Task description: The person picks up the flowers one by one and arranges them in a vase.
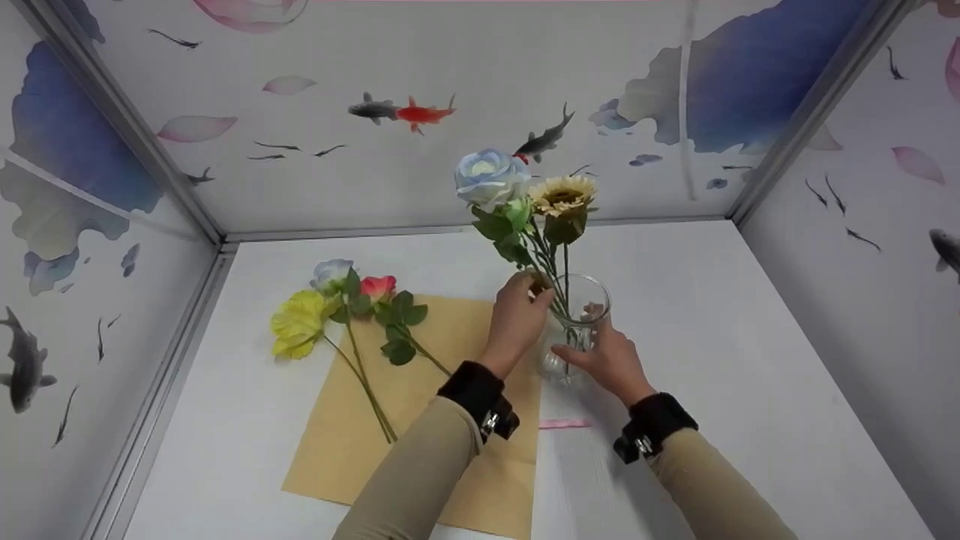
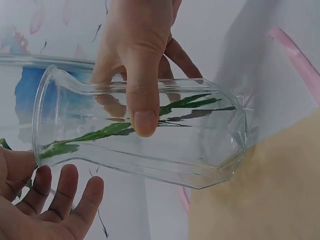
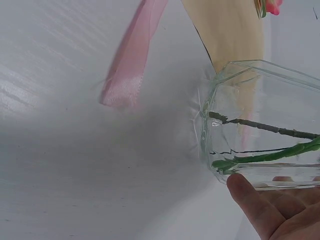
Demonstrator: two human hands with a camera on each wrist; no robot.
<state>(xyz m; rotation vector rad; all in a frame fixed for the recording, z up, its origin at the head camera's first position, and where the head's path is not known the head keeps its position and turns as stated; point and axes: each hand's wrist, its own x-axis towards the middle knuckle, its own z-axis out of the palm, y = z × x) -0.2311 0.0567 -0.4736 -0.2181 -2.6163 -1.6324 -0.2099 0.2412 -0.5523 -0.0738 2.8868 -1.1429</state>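
A clear glass vase [image 2: 200,145] stands on the white table, with my right hand [image 1: 611,360] gripping its side, thumb in front. A pale blue rose [image 1: 491,178] and a cream sunflower [image 1: 564,196] rise above the rim. Green stems [image 2: 105,132] and a darker stem [image 3: 270,127] run down inside the glass to near its base. At the rim, my left hand [image 1: 519,322] pinches the flower stems between thumb and forefinger; its other fingers spread loosely beside the vase in the left wrist view. The exact pinch is partly hidden.
Left of the vase, brown kraft paper [image 1: 450,330] lies flat. On and beside it are a yellow flower [image 1: 300,324], a pale blue flower [image 1: 332,274] and a red-pink rose [image 1: 377,287]. A pink ribbon [image 1: 566,424] lies in front of the vase. Printed walls enclose the table.
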